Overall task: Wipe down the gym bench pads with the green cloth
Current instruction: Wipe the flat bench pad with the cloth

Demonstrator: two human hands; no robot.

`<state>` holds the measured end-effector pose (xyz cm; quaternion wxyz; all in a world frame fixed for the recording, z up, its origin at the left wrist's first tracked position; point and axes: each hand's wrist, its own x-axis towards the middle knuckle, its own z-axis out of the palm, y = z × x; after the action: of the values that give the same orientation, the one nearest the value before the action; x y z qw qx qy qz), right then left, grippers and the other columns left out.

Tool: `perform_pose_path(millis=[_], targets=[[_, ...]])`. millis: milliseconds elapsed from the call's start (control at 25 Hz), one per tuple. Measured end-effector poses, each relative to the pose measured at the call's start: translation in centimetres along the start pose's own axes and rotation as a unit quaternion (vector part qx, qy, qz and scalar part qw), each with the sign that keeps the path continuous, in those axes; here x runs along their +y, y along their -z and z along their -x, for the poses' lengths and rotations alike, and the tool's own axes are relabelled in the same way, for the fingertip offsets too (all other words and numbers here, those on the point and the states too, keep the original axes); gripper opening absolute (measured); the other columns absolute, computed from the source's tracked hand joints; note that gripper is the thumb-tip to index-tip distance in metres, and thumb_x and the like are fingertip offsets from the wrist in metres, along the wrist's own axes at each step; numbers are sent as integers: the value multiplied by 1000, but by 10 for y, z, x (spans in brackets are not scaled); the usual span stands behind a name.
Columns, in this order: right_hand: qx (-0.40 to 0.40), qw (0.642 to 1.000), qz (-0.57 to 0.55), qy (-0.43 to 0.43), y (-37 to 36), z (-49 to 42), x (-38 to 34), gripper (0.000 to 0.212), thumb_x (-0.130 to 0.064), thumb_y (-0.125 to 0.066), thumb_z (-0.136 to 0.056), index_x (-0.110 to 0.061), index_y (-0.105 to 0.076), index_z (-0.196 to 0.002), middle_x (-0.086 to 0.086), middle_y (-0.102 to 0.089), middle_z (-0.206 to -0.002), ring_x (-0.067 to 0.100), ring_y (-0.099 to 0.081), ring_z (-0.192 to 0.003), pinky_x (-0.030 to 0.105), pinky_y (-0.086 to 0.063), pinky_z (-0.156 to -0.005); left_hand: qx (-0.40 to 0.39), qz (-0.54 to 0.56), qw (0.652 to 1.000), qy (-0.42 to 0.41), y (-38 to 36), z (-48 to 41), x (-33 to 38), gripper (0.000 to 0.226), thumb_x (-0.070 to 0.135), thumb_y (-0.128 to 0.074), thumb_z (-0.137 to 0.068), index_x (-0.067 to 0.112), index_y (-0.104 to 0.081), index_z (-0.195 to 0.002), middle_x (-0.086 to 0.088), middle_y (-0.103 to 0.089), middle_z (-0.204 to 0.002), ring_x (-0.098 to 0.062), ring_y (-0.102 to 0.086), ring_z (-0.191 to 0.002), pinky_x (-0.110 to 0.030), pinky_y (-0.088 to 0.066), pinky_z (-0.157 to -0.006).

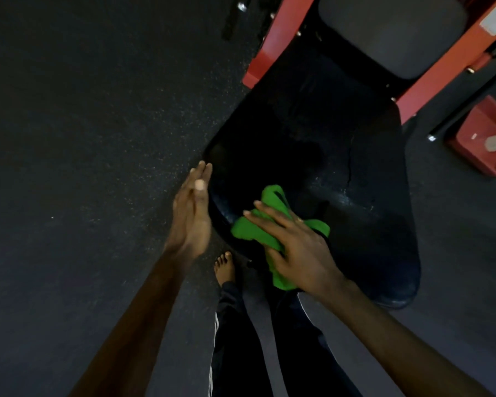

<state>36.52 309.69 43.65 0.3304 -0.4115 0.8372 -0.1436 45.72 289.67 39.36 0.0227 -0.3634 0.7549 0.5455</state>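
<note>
R hand [295, 247] lies flat on the green cloth [246, 229], fingers straight and spread, palm pressing it down, no curl round it. The cloth is soft and crumpled, bunched into lobes that stick out past the fingertips and under the wrist. It sits on the near-left part of the black seat pad [312, 138], a wide, rounded-corner cushion w/ a smooth, slightly glossy skin, a thin crack line and faint sheen right of the cloth. L hand [191, 216] is held edge-on just beside the pad's left rim, fingers straight and together, holding nothing. Beyond the seat pad is 1 grey matte pad [395, 32] set in a glossy red frame [272, 44]. Floor [83, 124] is dark speckled rubber. A red bin [481, 156] stands at right.
</note>
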Motion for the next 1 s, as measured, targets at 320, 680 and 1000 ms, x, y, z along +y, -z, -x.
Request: perform_pose_path(millis=[320,680,1000], targets=[[122,977,-30,-171,16,-157,37,47,-44,-47,-102,-38,-42,-148,-13,-39,-157,20,-37,-144,42,-37,-113,-53,-343,904,-251,-56,56,-11,56,39,-26,-105,17,-34,-156,-4,-28,-164,-20,-14,-154,-37,0,-126],[-6,975,19,222,17,-201,17,50,-46,-55,-98,-33,-48,-146,-5,-41,-156,12,-38,-144,28,-28,-119,-48,-370,896,-242,-56,53,-9,54,39,-29,-105,18,-37,-155,-2,-33,-162,-22,-20,-152,-39,-1,-125],[15,982,26,185,12,-193,1,46,-51,-54,-96,-29,-59,-136,-11,-49,-150,13,-45,-139,35,-37,-114,-35,-344,907,-242,-60,54,-8,51,35,-34,-105,15,-42,-152,-4,-38,-159,-22,-23,-151,-38,-2,-126]])
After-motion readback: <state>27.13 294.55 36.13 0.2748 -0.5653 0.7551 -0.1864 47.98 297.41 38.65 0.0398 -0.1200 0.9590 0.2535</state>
